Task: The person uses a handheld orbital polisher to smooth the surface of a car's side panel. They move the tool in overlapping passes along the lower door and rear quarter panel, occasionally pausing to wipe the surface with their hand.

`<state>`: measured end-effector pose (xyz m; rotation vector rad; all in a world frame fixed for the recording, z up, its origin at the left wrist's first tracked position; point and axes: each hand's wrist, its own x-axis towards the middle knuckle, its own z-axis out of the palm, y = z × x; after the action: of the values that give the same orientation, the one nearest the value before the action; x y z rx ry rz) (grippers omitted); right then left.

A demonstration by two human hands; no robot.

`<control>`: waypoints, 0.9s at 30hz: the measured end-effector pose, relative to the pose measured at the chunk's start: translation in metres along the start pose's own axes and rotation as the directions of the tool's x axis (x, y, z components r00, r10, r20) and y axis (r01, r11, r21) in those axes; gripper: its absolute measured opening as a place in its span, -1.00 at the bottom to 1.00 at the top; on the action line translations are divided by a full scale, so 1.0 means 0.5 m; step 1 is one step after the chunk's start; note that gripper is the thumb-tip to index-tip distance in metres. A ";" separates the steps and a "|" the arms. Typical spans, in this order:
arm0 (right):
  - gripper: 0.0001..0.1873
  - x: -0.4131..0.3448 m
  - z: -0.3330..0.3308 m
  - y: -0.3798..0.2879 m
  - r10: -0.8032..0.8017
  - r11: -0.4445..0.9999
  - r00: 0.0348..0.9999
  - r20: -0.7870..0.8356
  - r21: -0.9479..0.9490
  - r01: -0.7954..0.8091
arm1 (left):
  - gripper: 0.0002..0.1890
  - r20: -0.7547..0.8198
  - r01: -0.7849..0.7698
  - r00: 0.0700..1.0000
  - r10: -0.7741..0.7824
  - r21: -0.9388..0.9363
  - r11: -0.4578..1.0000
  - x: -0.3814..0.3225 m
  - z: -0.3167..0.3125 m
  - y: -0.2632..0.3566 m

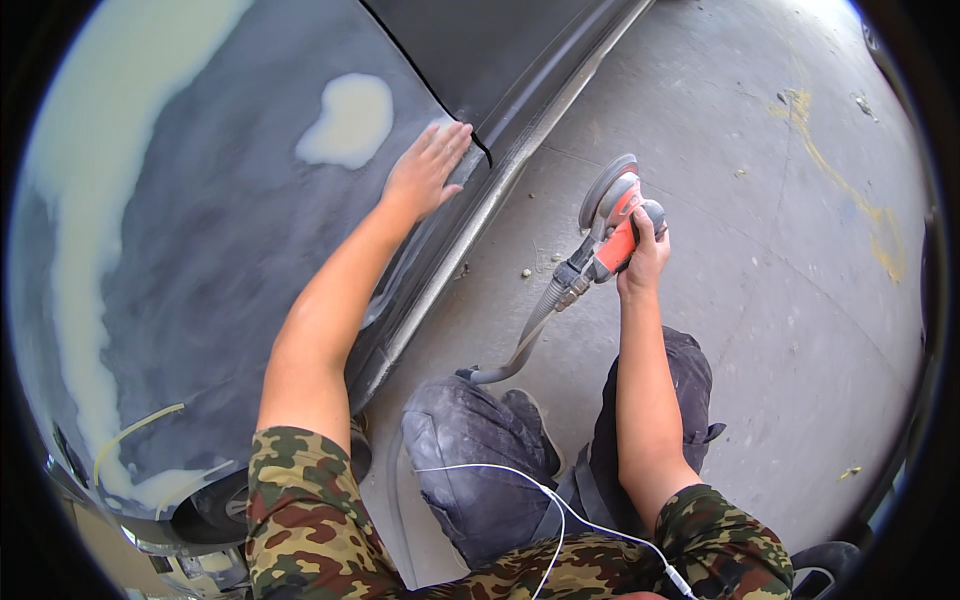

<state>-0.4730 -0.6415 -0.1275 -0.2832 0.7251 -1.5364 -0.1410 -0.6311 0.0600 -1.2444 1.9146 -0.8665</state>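
Note:
My left hand (424,169) lies flat, fingers spread a little, on the sanded grey car body panel (247,225), close to the panel gap by the sill. Beside it on the panel is a pale patch of body filler (349,120); a long, broad band of filler (79,247) runs down the far left. My right hand (645,251) grips a red and grey pneumatic orbital sander (619,236) above the floor, its round pad tilted toward the car. From the sander's rear a grey ribbed hose (525,337) hangs toward my knee.
The car's sill (480,217) runs diagonally beside me. A wheel (221,506) shows at lower left. On the concrete floor (750,247) are small debris and yellow stains. A white cable (592,525) crosses my lap. Something dark and curved (829,559) stands at lower right.

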 end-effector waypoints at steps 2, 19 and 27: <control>-0.60 0.000 -0.008 -0.005 -0.008 1.000 1.000 -0.020 -0.025 0.008 | -0.03 -0.016 -0.003 1.000 0.004 0.037 0.999 0.007 0.001 -0.001; -0.30 -0.061 0.093 0.039 0.008 0.985 0.995 0.103 -0.172 0.010 | -0.29 0.425 0.430 0.903 -0.066 -0.892 0.139 -0.574 -0.173 0.202; -0.17 -0.221 0.240 0.185 0.096 0.873 0.957 0.273 -0.486 0.051 | -0.37 0.295 0.307 0.925 -0.238 -0.951 0.016 -0.572 -0.324 0.331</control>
<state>-0.3153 -0.5629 -0.0634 -0.8615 0.8703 -1.2310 -0.2655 -0.2849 0.0655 -2.4656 2.2175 0.7049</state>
